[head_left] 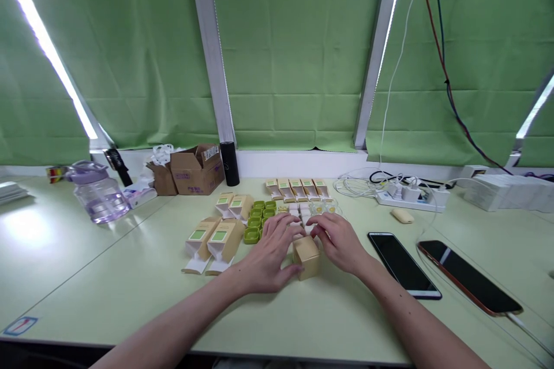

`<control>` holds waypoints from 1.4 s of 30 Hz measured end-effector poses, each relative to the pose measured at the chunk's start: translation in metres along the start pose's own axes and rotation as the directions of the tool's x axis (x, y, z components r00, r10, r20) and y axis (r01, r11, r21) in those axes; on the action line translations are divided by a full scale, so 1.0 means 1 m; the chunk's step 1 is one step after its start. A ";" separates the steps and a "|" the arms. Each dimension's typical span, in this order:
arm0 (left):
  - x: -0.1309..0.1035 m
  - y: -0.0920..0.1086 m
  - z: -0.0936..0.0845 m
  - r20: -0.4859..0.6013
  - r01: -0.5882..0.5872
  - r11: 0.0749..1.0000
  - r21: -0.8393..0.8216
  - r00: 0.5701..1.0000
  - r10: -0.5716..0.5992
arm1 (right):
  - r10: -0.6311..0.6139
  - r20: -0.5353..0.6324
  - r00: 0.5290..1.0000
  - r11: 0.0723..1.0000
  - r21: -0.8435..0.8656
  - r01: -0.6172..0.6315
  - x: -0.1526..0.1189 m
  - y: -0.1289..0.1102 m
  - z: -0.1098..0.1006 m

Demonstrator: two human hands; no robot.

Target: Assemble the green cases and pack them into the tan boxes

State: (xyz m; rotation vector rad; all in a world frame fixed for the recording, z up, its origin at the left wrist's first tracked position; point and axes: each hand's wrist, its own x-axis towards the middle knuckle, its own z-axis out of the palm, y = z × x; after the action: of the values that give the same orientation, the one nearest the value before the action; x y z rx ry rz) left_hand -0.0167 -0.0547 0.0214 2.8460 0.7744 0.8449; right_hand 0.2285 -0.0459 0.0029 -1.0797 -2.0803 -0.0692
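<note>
A small closed kraft box (pixel 307 258) stands on the table in front of me. My left hand (pixel 270 253) is curved around its left side, thumb against the lower left and fingers over the far edge. My right hand (pixel 336 241) has its fingertips at the box's far right corner. Just beyond the hands are green square cups (pixel 255 222), white pieces (pixel 299 209) and clear items with yellow centres (pixel 322 208), partly hidden by my fingers. To the left, several open kraft boxes (pixel 225 239) lie with white flaps out; more open boxes (pixel 296 189) form a row behind.
Two phones (pixel 404 265) (pixel 470 277) lie at the right, with a power strip (pixel 411 199), cables and a beige oval object (pixel 402 216) behind. A purple-lidded jug (pixel 98 196), a cardboard box (pixel 197 173) and a black cylinder (pixel 229 164) stand at the back left.
</note>
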 end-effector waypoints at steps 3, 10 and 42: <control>-0.008 -0.006 0.000 -0.065 0.001 1.000 -0.019 0.998 -0.002 | 0.037 -0.016 0.999 0.996 0.079 -0.036 0.000 0.000 -0.001; -0.017 -0.008 0.000 -0.091 0.028 0.996 -0.087 0.995 -0.035 | 0.017 -0.075 0.997 1.000 0.027 -0.015 0.000 -0.002 0.002; -0.016 0.012 0.024 -0.023 0.333 0.942 0.032 0.943 -0.333 | -0.008 -0.207 0.978 0.998 -0.056 -0.004 -0.002 -0.012 0.010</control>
State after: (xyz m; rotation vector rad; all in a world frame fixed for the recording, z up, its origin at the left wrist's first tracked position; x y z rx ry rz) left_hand -0.0101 -0.0716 -0.0044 2.6242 1.2390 0.8115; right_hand 0.2145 -0.0509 -0.0017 -1.0572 -1.9012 -0.2334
